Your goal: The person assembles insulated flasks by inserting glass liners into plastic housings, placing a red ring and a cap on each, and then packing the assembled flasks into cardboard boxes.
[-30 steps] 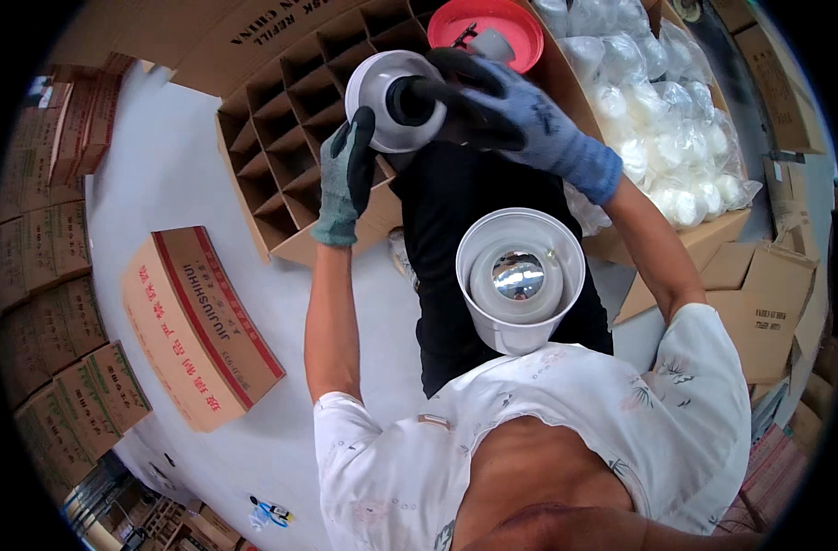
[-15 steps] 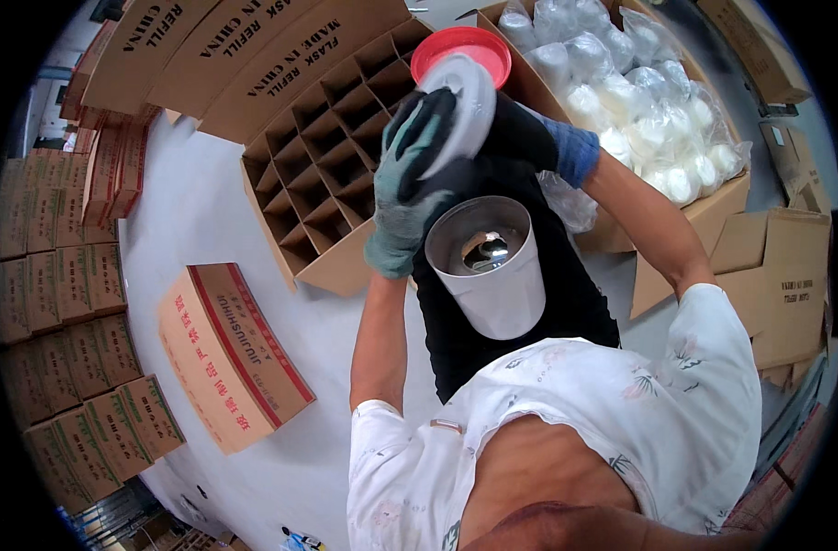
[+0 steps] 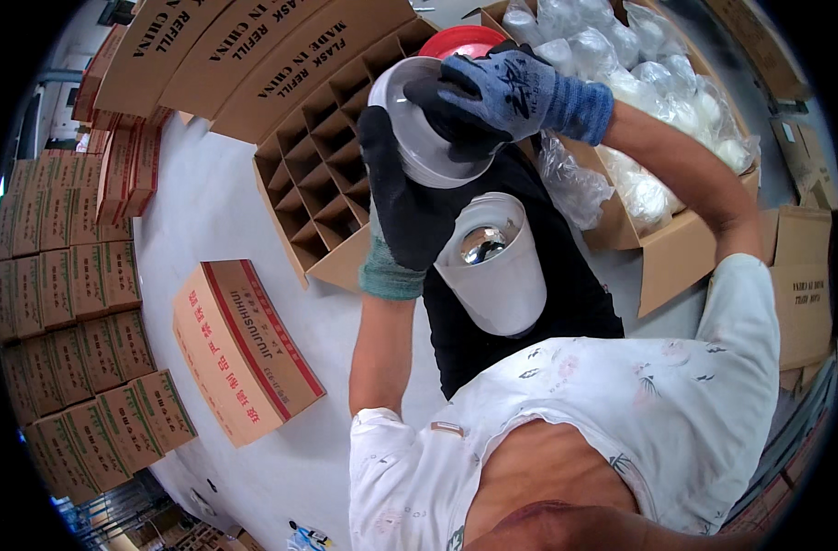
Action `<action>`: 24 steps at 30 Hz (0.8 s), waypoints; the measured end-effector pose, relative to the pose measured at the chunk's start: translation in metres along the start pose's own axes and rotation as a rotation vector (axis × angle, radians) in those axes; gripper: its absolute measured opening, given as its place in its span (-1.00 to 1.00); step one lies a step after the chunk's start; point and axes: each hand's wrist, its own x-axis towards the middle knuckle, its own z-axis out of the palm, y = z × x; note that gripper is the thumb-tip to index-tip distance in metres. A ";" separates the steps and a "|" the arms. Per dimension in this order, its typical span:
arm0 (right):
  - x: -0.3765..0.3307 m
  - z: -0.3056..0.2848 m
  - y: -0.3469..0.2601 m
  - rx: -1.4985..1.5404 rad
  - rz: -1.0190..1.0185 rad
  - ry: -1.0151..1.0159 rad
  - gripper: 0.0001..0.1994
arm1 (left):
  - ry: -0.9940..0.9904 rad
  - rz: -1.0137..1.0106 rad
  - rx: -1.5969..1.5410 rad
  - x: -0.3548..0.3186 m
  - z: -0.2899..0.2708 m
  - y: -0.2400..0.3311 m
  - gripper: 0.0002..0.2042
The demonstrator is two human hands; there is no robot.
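A round white plastic lid (image 3: 410,140) is tilted up between my two gloved hands. My left hand (image 3: 402,197), in a green and black glove, grips its left edge and underside. The fingers of my right hand (image 3: 497,96), in a blue and black glove, curl over its rim and reach into the hollow. Just below, a white cylindrical container (image 3: 500,298) leans between my legs with its mouth facing up. Inside it shows the shiny silver end of a glass flask liner (image 3: 483,245).
Ahead is a divided cardboard carton (image 3: 313,174). A red plastic basin (image 3: 469,39) sits beyond my right hand. At right, an open carton (image 3: 662,266) holds several plastic-wrapped white pieces. A flat-sided box (image 3: 245,354) lies at left, near stacked cartons (image 3: 75,275).
The lid has turned so that its hollow side faces up. My right hand has come over its top, and my left hand has shifted to its lower left side.
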 end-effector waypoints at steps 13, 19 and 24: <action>-0.019 0.024 -0.044 2.105 0.796 0.135 -0.45 | -0.389 0.817 1.724 0.016 -0.029 0.019 -0.43; 0.005 -0.013 -0.016 -0.024 -0.071 -0.077 -0.43 | -0.075 0.266 0.274 0.002 -0.033 0.008 -0.31; 0.021 -0.012 -0.009 -0.160 -0.256 -0.017 -0.55 | -0.139 0.527 1.128 -0.005 -0.029 0.005 -0.36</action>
